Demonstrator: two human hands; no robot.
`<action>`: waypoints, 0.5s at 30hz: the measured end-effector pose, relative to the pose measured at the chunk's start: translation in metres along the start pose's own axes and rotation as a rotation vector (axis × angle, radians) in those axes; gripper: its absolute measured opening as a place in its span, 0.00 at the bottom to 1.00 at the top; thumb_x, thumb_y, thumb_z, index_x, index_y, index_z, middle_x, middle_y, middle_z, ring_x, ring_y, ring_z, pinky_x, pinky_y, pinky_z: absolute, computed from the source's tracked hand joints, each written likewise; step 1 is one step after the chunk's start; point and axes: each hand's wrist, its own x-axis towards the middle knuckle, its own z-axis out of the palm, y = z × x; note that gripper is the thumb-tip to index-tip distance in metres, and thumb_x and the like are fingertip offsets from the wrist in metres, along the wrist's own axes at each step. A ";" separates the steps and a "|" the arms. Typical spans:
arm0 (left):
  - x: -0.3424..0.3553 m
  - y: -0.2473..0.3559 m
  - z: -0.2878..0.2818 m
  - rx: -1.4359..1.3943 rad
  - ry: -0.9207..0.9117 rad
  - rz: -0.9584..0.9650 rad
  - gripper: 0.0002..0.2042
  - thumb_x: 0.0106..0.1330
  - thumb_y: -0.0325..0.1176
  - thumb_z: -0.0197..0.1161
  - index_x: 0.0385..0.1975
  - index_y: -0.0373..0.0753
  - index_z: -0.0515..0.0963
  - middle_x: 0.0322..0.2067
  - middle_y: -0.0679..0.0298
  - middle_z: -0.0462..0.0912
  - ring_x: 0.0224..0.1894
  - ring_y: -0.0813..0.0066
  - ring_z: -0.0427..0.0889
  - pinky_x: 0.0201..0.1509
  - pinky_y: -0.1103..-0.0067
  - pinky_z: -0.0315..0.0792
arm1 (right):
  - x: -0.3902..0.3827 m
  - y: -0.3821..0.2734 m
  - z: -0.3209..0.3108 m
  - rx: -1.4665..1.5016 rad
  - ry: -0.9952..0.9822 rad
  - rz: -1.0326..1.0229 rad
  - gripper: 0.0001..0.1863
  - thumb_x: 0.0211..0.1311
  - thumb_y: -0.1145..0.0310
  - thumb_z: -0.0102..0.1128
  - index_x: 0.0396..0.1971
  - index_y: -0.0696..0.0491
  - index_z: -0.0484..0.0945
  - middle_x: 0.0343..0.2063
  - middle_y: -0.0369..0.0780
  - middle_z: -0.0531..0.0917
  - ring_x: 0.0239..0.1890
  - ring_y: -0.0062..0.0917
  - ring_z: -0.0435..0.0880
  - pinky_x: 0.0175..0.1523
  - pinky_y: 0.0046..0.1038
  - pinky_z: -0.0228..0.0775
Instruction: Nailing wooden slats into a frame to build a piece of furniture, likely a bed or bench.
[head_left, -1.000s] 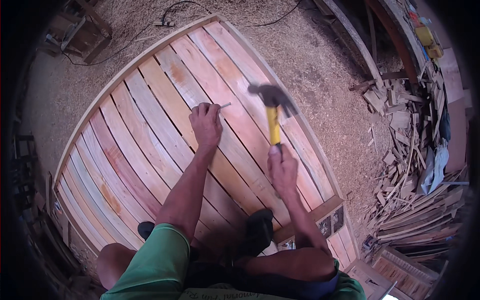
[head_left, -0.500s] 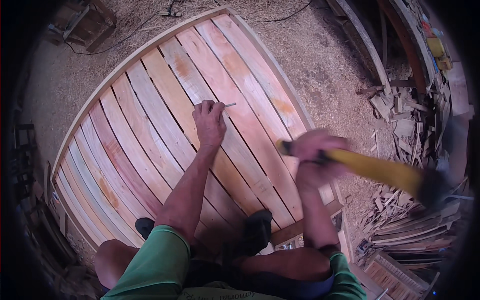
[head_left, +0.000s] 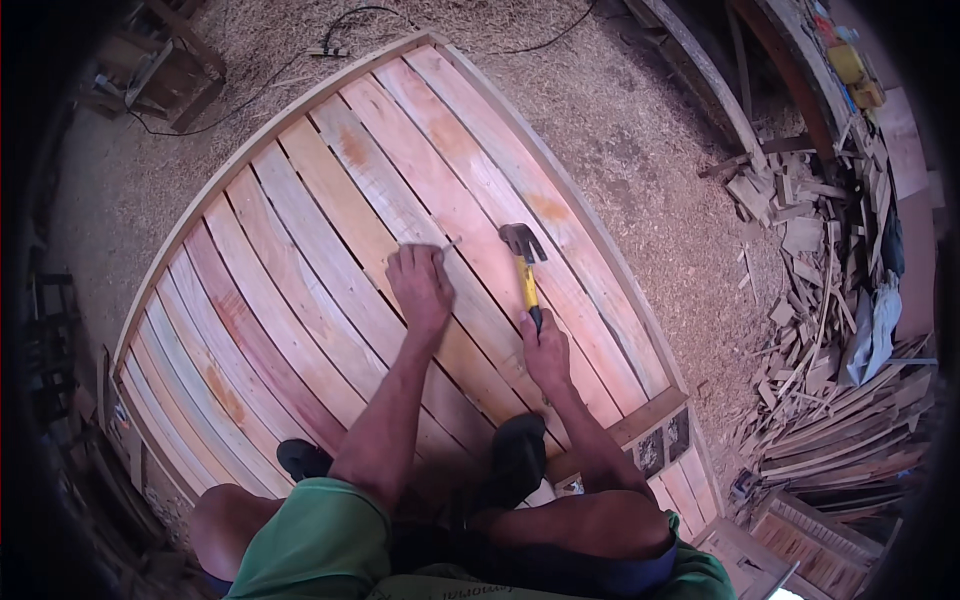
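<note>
A framed panel of pale pink, tan and grey wooden slats (head_left: 290, 215) lies beneath me. Near its middle, my left hand (head_left: 420, 290) rests on the slats with its fingers closed on a thin metal nail (head_left: 452, 243) that sticks out to the right. Just to the right, my right hand (head_left: 546, 350) grips the dark handle of a claw hammer (head_left: 527, 280) with a yellow shaft; the head is beside the nail, over a pink slat. My dark-shod feet (head_left: 515, 450) are on the panel near its lower edge.
Offcuts (head_left: 800, 235) and long thin strips (head_left: 830, 440) are heaped along the right, below leaning timbers (head_left: 735, 100) and a yellow tool (head_left: 855, 80). A wooden stand (head_left: 165, 75) is at upper left, with a cable (head_left: 360, 15) across the shavings-covered floor (head_left: 640, 170).
The hammer swung out to the right, blurred, half a second ago and is now back beside the nail. My left hand has moved slightly toward me with the nail.
</note>
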 end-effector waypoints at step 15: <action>0.008 -0.035 -0.026 0.165 0.000 -0.171 0.04 0.68 0.32 0.59 0.37 0.41 0.78 0.38 0.60 0.77 0.44 0.57 0.75 0.48 0.63 0.66 | -0.009 -0.019 -0.013 0.144 -0.001 0.007 0.24 0.73 0.49 0.53 0.33 0.59 0.74 0.17 0.46 0.76 0.19 0.34 0.75 0.30 0.38 0.66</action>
